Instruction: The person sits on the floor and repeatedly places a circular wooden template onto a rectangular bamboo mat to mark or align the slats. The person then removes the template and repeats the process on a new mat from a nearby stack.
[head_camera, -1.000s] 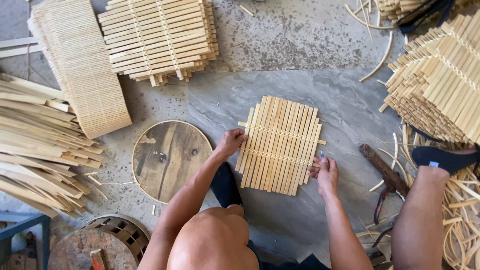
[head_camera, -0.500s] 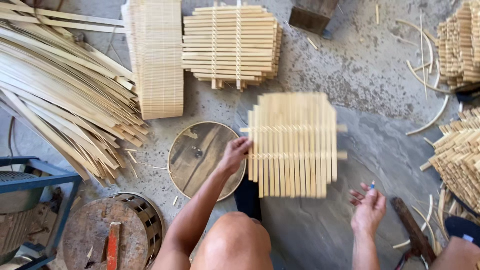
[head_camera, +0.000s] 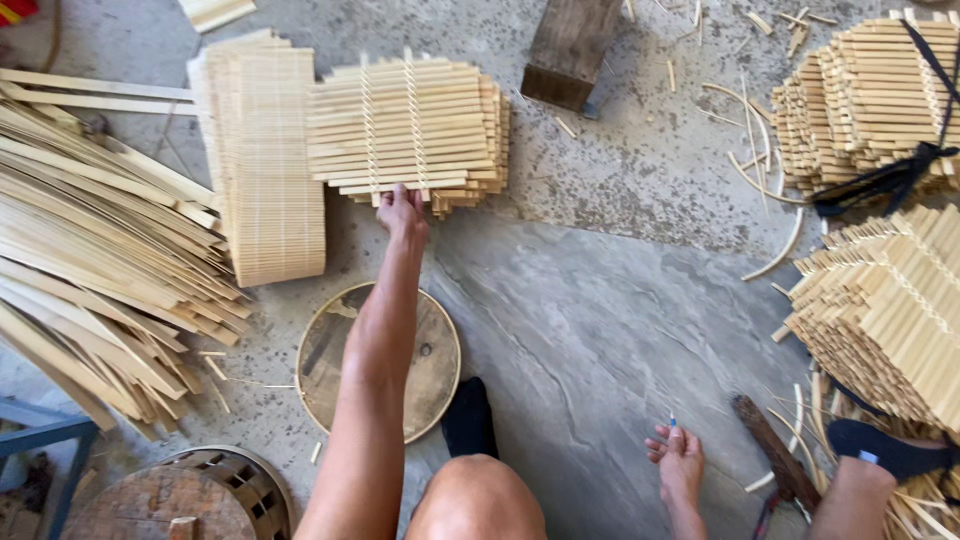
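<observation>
The left hand (head_camera: 402, 212) reaches straight ahead, fingers on the near edge of the stacked slat mats (head_camera: 405, 125), slats running crosswise. The right hand (head_camera: 680, 462) rests loosely open near the knee, well apart.

Two hands — left (head_camera: 402, 214), right (head_camera: 680, 464), three stacks of woven bamboo mats (head_camera: 410, 130), one round wooden board (head_camera: 380, 362), one wooden block (head_camera: 572, 48) — one rolled mat (head_camera: 268, 165)

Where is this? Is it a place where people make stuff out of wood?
Probably a small bamboo craft workshop on a concrete floor. Stacks of woven slat mats and loose bamboo strips lie all around, and the left hand rests on one stack.
</observation>
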